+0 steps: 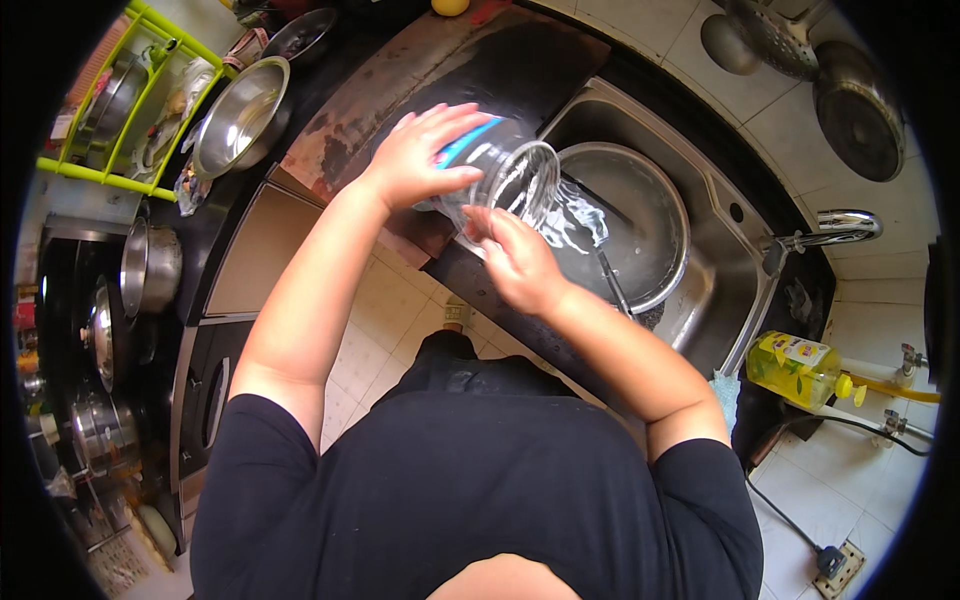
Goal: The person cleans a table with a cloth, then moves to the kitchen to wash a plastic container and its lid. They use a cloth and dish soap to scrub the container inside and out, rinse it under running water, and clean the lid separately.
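Observation:
Both my hands hold a clear see-through jar (512,152) with a blue band, tipped on its side toward the sink (690,318). My left hand (420,155) lies along its far left side, fingers stretched over the wall and thumb below. My right hand (518,258) grips its near side close to the round mouth. Water (575,222) pours from that mouth into a large round metal basin (682,215) sitting in the sink. A thin dark stick-like piece (612,282) leans over the basin's near rim; its kind is unclear.
Right of the sink are a chrome faucet (845,228) and a bottle of yellow liquid (795,365). Pans and ladles (780,40) hang on the tiled wall. To the left stand a metal bowl (243,115), a green rack (120,175) and a pot (155,265).

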The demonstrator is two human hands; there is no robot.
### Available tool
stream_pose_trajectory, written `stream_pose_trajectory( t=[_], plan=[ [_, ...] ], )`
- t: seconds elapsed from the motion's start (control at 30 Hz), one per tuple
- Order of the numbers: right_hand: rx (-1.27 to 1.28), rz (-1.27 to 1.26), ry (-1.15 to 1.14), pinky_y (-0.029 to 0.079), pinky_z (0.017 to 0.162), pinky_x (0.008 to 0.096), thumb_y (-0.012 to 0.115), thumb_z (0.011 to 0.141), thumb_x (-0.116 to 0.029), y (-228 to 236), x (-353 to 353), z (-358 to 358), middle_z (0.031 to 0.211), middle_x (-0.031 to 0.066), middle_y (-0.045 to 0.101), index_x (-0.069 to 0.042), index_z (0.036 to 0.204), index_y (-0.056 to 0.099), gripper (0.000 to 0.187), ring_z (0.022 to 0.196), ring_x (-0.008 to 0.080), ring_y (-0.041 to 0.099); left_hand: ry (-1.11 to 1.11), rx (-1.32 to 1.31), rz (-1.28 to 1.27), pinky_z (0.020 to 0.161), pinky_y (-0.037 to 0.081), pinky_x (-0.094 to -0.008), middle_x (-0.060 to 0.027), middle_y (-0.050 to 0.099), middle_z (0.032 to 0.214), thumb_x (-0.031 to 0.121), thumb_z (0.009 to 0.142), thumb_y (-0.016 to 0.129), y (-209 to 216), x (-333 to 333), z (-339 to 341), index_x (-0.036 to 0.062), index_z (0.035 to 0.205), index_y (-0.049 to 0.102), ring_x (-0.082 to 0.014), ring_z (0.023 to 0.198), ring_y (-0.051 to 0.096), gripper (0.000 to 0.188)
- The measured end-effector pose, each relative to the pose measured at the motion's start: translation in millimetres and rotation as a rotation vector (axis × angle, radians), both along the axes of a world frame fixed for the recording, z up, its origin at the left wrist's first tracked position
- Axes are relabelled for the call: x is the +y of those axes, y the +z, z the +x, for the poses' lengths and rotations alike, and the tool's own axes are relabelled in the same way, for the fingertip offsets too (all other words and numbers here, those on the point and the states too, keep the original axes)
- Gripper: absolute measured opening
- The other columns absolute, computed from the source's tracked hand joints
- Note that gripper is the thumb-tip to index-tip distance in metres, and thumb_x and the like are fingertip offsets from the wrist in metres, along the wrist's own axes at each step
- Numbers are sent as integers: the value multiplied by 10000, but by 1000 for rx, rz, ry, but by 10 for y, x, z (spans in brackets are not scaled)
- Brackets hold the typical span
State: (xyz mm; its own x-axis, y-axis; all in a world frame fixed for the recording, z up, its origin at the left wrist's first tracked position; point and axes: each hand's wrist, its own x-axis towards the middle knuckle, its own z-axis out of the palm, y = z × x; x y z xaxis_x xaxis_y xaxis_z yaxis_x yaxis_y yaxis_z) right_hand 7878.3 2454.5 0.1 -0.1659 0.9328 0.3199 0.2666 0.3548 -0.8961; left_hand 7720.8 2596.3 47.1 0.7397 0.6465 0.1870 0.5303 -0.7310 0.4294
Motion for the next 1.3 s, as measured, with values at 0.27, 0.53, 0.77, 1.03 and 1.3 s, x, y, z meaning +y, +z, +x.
stream_pose_trajectory(
  t=[0.27, 0.53, 0.77, 1.03, 1.3],
  plan=[
    [-999, -36, 271, 395, 940, 386, 480, 853, -158, 178, 1130, -59, 1183, 166, 514, -22, 1161, 505, 337, 1091, 301, 511, -123, 6, -31, 976, 296, -411, -77, 493, 1294, 615, 664, 556, 42, 285, 106, 226, 1223, 542, -239, 1198, 443, 682],
    [-1028, -121, 235, 392, 945, 380, 508, 855, -193, -139, 1400, -439, 1191, 128, 514, -55, 1174, 499, 347, 1096, 266, 508, -97, -4, -7, 1006, 259, -487, -57, 477, 1314, 554, 641, 596, 13, 299, -36, 259, 1226, 536, -269, 1228, 414, 658],
    [773, -757, -51, 390, 949, 375, 533, 857, -223, 89, 1356, -596, 1198, 95, 514, -83, 1185, 494, 359, 1101, 234, 506, -112, -18, -87, 1008, 254, -463, -40, 483, 1307, 609, 657, 559, 55, 350, -61, 245, 1209, 556, -236, 1229, 410, 661],
    [703, -917, 4, 381, 927, 356, 519, 861, -258, 530, 818, -184, 1139, 82, 563, -25, 1148, 527, 369, 1062, 198, 516, -103, -162, -433, 946, 392, -328, -83, 546, 1223, 544, 695, 591, 44, 596, -115, 182, 1185, 579, -244, 1123, 511, 609],
    [1025, -808, 170, 362, 932, 397, 503, 765, -312, 734, 874, -177, 1116, 100, 571, -55, 1134, 512, 450, 1064, 246, 514, -34, -164, -434, 901, 414, -308, -71, 604, 1141, 630, 657, 560, 41, 628, -80, 214, 1214, 559, -233, 1054, 563, 695]
  ],
)
